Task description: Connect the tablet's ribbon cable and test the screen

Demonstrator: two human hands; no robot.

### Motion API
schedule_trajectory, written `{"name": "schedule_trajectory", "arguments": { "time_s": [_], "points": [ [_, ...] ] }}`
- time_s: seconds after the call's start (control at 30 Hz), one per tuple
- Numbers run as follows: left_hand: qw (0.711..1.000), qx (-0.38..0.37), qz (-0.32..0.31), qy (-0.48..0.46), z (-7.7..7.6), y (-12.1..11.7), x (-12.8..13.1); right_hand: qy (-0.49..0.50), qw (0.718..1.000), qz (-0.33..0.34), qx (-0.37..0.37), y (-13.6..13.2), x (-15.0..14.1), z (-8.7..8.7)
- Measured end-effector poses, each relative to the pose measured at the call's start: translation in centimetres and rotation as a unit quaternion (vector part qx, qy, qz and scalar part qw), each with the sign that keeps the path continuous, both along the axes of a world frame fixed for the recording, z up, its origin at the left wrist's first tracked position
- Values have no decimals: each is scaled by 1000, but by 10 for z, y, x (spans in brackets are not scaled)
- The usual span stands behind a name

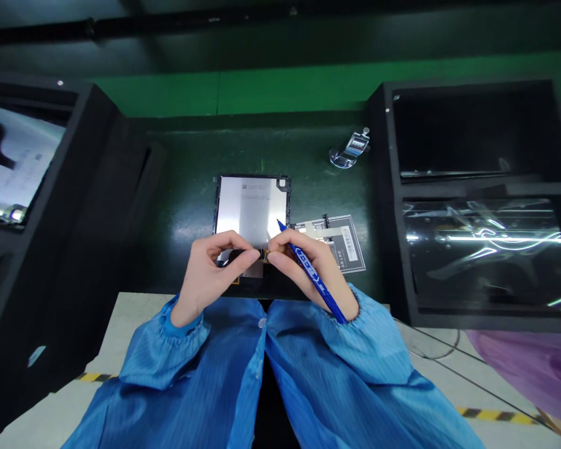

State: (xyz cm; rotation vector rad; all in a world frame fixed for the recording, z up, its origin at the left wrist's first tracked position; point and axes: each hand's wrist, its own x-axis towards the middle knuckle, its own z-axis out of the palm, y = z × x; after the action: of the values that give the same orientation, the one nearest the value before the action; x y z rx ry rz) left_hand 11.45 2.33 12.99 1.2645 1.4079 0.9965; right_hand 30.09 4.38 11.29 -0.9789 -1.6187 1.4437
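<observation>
Panel (251, 209) flat on the dark green bench, both hands pinching at its near edge.

It is a thin, square, silvery sheet in a dark frame, lying straight ahead of the person; it looks light, stiff and easily cracked or scratched, so the frame edges seem the safest hold, not the shiny face. At its near edge a small dark strip with an orange tab (260, 254), probably a soft ribbon cable, sits between the fingertips and likely bends or tears easily. The left hand (210, 271) is closed in a narrow pinch on that strip. The right hand (308, 262) pinches it from the other side with a blue pen (311, 271) tucked along its fingers, tip pointing over the panel. Just right lies a flat printed card (339, 240); farther back stands a small metal counter (350, 149). Black trays (477, 199) flank the bench.
</observation>
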Motion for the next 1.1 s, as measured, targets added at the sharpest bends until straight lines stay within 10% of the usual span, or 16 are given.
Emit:
{"name": "schedule_trajectory", "arguments": {
  "time_s": [1.1],
  "points": [
    [999,-11,-15,-32,-3,-2,1,12,1000,12,13,-1,3,0]
  ]
}}
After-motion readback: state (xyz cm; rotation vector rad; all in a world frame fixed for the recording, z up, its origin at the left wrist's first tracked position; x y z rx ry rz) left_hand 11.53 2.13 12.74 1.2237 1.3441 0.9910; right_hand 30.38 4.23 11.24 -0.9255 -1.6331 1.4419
